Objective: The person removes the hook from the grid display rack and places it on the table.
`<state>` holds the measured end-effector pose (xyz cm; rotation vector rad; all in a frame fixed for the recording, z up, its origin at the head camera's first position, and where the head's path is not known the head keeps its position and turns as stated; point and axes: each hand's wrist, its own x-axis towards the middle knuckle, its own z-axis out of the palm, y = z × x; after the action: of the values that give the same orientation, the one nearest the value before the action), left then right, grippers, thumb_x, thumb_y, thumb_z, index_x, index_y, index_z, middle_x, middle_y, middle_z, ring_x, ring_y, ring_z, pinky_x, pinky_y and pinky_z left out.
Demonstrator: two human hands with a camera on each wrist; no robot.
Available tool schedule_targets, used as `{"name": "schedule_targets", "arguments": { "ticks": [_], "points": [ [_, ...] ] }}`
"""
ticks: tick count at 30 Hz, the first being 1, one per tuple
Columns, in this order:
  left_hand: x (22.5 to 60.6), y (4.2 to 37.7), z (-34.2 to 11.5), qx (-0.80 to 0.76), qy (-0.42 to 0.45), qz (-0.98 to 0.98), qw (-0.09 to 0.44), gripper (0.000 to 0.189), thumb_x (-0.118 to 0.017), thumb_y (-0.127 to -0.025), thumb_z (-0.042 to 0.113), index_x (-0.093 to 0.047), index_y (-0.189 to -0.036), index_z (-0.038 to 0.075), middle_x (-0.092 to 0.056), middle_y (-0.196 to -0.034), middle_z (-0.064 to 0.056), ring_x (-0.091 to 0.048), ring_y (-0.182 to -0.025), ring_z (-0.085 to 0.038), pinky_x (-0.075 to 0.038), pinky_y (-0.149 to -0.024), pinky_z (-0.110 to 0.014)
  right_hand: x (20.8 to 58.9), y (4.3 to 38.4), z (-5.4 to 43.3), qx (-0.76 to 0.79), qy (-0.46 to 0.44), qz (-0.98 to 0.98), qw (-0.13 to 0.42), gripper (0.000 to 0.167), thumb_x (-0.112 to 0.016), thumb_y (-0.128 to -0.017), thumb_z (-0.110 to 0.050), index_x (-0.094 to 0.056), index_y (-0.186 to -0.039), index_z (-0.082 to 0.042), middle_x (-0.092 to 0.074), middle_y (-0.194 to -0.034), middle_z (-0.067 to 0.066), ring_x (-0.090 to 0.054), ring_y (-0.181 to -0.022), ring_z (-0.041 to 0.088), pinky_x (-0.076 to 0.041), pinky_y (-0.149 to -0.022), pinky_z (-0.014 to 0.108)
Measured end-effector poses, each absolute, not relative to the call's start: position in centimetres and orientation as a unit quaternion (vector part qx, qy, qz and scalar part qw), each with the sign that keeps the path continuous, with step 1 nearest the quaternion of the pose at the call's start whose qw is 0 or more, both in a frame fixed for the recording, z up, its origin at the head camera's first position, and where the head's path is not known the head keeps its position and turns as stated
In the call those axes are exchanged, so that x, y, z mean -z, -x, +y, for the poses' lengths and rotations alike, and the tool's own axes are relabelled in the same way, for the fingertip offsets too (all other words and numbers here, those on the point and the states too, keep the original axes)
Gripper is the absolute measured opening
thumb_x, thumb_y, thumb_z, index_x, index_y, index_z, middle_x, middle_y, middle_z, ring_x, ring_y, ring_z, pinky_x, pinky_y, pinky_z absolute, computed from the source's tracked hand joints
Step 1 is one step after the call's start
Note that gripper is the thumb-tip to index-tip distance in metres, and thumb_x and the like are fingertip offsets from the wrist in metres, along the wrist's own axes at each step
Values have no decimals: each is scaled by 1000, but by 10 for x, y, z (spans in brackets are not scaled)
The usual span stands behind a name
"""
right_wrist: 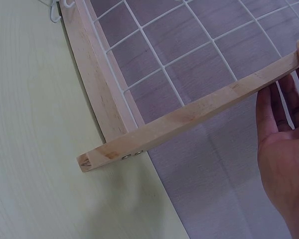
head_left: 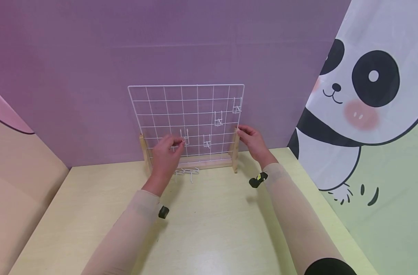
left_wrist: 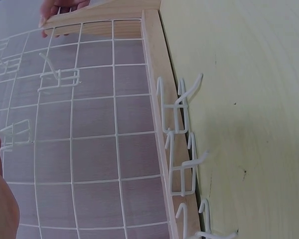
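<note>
A white wire grid panel (head_left: 190, 106) stands upright in a wooden stand (head_left: 210, 164). My left hand (head_left: 165, 156) pinches a white wire hook (left_wrist: 21, 133) by its prong, against the lower middle of the grid. My right hand (head_left: 256, 145) grips the upper end of the stand's right post (right_wrist: 189, 114), thumb on one side and fingers on the other. Three more hooks hang on the grid: one by the upper right edge (head_left: 236, 109), another lower and further left (head_left: 218, 121), and a third near the bottom (head_left: 207, 143).
Several loose white hooks (left_wrist: 182, 167) lie in a row along the stand's base bar. Beneath everything is a pale wooden table (head_left: 209, 221). Behind the grid rises a purple backdrop (head_left: 181, 49), and a panda-printed cloth (head_left: 367, 114) hangs at the right.
</note>
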<state>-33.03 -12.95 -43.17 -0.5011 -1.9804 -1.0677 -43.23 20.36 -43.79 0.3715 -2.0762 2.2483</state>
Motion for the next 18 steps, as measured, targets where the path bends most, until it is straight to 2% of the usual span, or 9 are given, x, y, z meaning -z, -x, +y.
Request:
{"name": "schedule_targets", "arguments": {
  "ticks": [4, 12, 18],
  "points": [
    [433, 328, -129, 420, 198, -791, 397, 6, -78, -102, 5, -79, -103, -1, -77, -98, -13, -75, -91, -28, -57, -77, -20, 439, 433, 204, -728, -122, -674, 30, 40, -66, -112, -9, -61, -146, 11, -71, -120, -5, -65, -120, 15, -45, -125, 44],
    [439, 330, -127, 415, 204, -787, 407, 7, -82, -96, -2, -79, -100, 2, -78, -97, -11, -74, -87, -26, -64, -78, -37, 438, 432, 205, -727, -117, -676, 29, 40, -67, -112, -10, -62, -146, 10, -70, -122, -2, -65, -122, 16, -45, -124, 43],
    [445, 331, -126, 422, 202, -796, 383, 5, -80, -97, -1, -79, -102, 1, -78, -101, -12, -73, -91, -26, -63, -82, -34, 438, 432, 205, -729, -118, -674, 28, 40, -67, -111, -10, -62, -146, 10, -70, -124, -1, -65, -122, 17, -45, -124, 43]
  ]
}}
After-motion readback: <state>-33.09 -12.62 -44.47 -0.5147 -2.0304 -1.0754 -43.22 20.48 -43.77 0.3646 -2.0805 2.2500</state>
